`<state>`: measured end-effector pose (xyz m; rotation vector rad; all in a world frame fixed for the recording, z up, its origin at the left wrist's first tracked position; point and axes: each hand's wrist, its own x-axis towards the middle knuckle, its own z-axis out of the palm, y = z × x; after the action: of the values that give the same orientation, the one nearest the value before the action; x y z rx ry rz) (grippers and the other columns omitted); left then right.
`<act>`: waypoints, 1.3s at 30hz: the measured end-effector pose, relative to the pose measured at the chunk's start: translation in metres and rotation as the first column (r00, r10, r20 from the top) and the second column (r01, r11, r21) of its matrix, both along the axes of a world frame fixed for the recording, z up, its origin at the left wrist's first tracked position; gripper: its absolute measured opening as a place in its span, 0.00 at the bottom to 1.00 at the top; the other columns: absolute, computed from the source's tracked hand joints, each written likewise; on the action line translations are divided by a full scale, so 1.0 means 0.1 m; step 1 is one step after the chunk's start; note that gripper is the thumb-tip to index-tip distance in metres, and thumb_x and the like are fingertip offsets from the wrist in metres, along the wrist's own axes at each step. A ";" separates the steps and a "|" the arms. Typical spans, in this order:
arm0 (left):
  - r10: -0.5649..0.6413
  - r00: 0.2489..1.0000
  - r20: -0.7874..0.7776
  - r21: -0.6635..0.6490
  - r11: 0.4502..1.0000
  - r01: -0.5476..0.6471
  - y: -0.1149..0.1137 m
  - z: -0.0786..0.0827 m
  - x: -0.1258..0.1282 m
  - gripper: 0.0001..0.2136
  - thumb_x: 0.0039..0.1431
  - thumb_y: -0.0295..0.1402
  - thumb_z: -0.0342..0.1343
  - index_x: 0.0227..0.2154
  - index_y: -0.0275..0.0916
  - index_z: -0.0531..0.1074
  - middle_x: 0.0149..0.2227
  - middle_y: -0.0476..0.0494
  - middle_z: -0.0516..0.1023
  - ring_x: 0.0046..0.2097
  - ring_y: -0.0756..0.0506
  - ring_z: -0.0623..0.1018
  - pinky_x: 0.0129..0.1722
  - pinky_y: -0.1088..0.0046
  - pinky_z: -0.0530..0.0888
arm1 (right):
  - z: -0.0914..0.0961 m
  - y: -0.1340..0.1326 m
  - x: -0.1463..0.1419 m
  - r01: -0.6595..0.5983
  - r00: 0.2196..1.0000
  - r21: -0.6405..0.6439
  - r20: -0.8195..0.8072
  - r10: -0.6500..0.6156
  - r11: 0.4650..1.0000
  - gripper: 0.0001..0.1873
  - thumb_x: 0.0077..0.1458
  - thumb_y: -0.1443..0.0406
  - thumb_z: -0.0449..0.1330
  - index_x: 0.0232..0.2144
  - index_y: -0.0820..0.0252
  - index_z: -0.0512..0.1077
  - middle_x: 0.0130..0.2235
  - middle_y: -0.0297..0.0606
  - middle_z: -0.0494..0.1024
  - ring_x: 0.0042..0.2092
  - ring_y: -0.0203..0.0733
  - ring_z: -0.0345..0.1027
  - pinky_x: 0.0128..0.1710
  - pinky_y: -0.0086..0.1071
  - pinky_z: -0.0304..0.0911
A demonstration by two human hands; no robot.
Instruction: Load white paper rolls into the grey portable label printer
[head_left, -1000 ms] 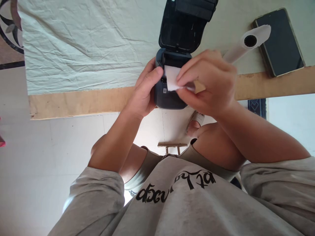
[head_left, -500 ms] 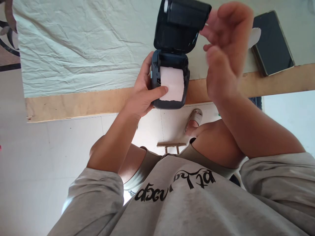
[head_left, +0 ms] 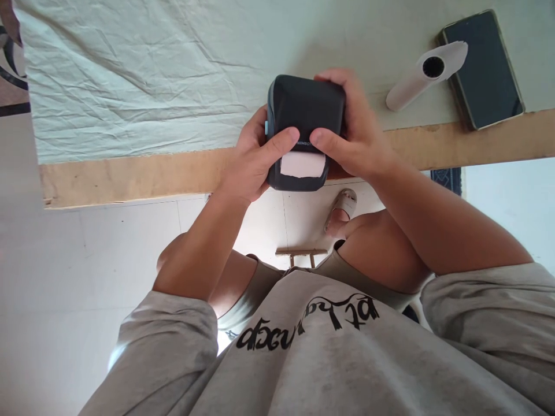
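A dark handheld label printer (head_left: 309, 107) is held between both hands over the table's front edge, its lid down. White label paper (head_left: 302, 164) sticks out of the slot below the lid. My left hand (head_left: 255, 153) wraps the printer's left side, thumb on the lid. Around the right side my right hand (head_left: 358, 130) is closed, its thumb also pressing on the lid beside the brand lettering. The fingers beneath the printer are hidden.
To the right a white paper roll (head_left: 410, 86) with a dark hollow core lies beside a dark phone (head_left: 488, 72). A pale green cloth (head_left: 151, 75) covers the table, which has a bare wooden edge (head_left: 130, 182). A small wooden stool (head_left: 301, 252) shows below.
The printer's lid, standing up before, has swung down over the paper compartment. My right hand has moved left from beside the raised lid and closed on the printer's right side.
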<state>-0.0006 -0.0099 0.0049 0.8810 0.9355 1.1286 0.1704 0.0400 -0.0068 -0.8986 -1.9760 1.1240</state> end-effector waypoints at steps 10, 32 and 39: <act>0.005 0.995 0.099 -0.018 1.000 -0.003 0.04 -0.05 -0.01 0.08 0.54 0.31 0.54 0.38 0.40 0.68 0.30 0.50 0.70 0.29 0.51 0.73 0.25 0.78 0.70 | -0.01 0.07 -0.02 -0.019 0.999 0.061 0.037 0.017 0.998 0.27 0.47 0.53 0.57 0.49 0.49 0.55 0.46 0.35 0.66 0.45 0.38 0.63 0.47 0.35 0.64; 0.028 0.961 0.275 -0.083 0.997 -0.005 0.07 -0.03 0.02 0.18 0.63 0.41 0.38 0.42 0.36 0.68 0.45 0.44 0.73 0.60 0.41 0.60 0.57 0.62 0.63 | 0.07 -0.01 -0.01 0.030 0.991 0.173 0.123 -0.051 0.984 0.27 0.53 0.55 0.49 0.54 0.50 0.50 0.55 0.33 0.59 0.53 0.39 0.58 0.48 0.35 0.64; 0.059 0.955 0.292 -0.100 0.995 -0.031 0.09 -0.05 0.01 0.18 0.63 0.40 0.39 0.38 0.34 0.69 0.40 0.42 0.74 0.57 0.40 0.65 0.55 0.62 0.66 | 0.06 0.03 0.03 -0.067 0.988 0.137 0.151 0.047 0.988 0.34 0.49 0.53 0.54 0.56 0.45 0.46 0.56 0.33 0.56 0.54 0.40 0.56 0.47 0.33 0.64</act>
<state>0.0008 -0.0011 -0.0002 0.5964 0.7579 1.2065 0.1736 0.0431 -0.0008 -0.8760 -2.1844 0.9579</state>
